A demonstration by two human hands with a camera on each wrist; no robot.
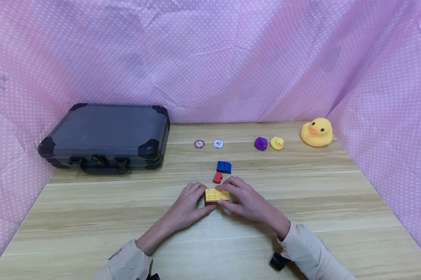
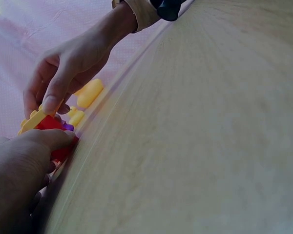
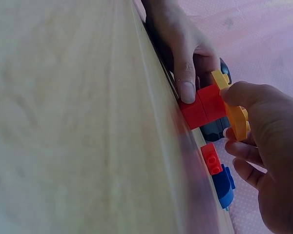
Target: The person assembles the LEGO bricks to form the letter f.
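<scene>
A flat yellow building brick (image 1: pixel 212 194) with studs sits on top of stacked red bricks (image 3: pixel 200 108), and its right end juts out past them. My left hand (image 1: pixel 186 205) holds the red bricks low down, its thumb along the near side. The yellow brick is pinched between thumb and fingers of my right hand (image 1: pixel 244 199). Just beyond the hands lie a small red brick (image 1: pixel 217 177) and a blue brick (image 1: pixel 224 167) with one rounded end. The left hand's far fingertips are partly hidden behind the stack.
A grey hard case (image 1: pixel 105 134) stands at the back left. Behind the bricks lie a red-rimmed chip (image 1: pixel 199 144) and a white chip (image 1: pixel 218 144). Purple (image 1: pixel 261 144) and yellow (image 1: pixel 277 143) small ducks, plus a large yellow duck (image 1: pixel 317 133), sit back right. Pink dotted cloth surrounds the table.
</scene>
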